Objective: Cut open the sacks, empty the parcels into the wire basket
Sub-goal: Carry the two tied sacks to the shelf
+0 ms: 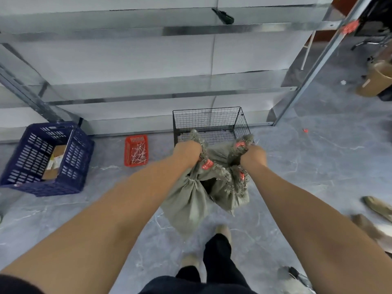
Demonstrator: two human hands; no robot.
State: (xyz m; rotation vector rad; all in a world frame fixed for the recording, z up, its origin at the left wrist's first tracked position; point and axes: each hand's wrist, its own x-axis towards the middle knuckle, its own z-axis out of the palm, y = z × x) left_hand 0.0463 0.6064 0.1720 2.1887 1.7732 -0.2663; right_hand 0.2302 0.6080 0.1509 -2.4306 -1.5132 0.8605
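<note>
A grey-green woven sack [191,200] hangs in front of me, just short of the black wire basket [241,124] on the floor. My left hand [187,152] grips one frayed corner of the sack and my right hand [253,155] grips the other, both held up near the basket's front rim. Red tags show on the frayed edge. One part of the sack is bunched and tied with a white tie. No parcels show; the basket's floor looks bare.
A red tray [136,150] of cut white ties lies left of the basket. A blue plastic crate [72,177] with cardboard stands at far left. Metal shelving [169,94] runs behind. More sacks [375,219] lie at right, a cardboard box [373,81] beyond. My feet stand below the sack.
</note>
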